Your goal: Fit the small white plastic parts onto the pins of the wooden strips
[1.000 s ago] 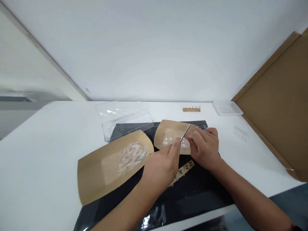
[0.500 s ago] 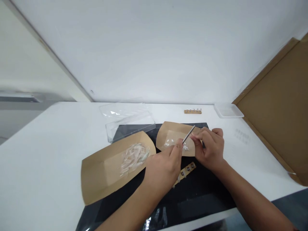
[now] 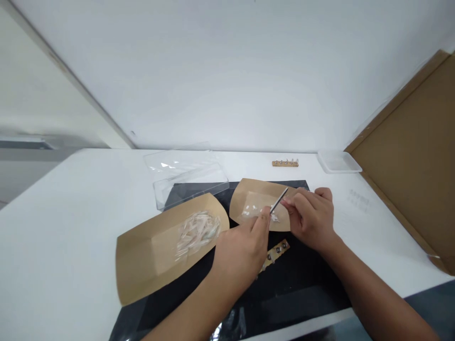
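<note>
My left hand [image 3: 243, 248] is closed on a thin, straight grey strip [image 3: 279, 200], which points up and to the right from its fingertips. Close beside the strip, my right hand [image 3: 312, 218] pinches thumb and finger together; whatever is between them is too small to make out. Both hands are above a small brown paper tray [image 3: 245, 189] with several tiny white pieces [image 3: 249, 210] in it. Below, partly hidden by my left hand, a wooden strip with metal studs [image 3: 278, 249] lies on the black mat [image 3: 298, 279].
At left a larger paper tray [image 3: 137, 265] holds a heap of clear thin strips [image 3: 199, 232]. Behind it lie clear plastic lids [image 3: 192, 182]. A second studded wooden strip [image 3: 285, 163], a shallow clear box [image 3: 339, 162] and a cardboard box [image 3: 408, 151] stand at the back and right.
My right hand has shifted very slightly to the right, and the strip in my left hand has dipped a little. Otherwise the view has only moved slightly.
</note>
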### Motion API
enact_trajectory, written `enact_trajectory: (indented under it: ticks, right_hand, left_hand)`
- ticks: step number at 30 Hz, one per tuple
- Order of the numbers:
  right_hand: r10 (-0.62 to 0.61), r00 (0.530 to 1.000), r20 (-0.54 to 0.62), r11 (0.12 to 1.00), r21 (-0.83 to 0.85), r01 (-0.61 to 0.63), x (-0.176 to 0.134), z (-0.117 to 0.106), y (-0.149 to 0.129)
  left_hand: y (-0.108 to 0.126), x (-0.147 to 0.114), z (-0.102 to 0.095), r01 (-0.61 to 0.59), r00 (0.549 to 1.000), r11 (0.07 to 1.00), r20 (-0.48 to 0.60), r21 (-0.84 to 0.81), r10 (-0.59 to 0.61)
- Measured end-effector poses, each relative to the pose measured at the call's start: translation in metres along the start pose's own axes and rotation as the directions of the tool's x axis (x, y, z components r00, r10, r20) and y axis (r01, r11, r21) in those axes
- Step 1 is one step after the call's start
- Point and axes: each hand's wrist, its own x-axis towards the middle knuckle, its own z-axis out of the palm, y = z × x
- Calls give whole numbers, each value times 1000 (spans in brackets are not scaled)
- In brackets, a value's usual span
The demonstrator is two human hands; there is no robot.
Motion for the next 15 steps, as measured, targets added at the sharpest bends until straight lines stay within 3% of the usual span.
enact_trajectory:
  ticks: [9, 15]
  right_hand:
    - [-56, 998, 35, 998, 30, 55, -1, 5, -10]
    - [-2, 997, -72, 999, -49, -2, 1, 4, -7]
  left_hand:
    - [-4, -1, 0, -50, 999, 998, 10, 24, 50]
    - [-3, 0, -4, -64, 997, 997, -28, 41, 65]
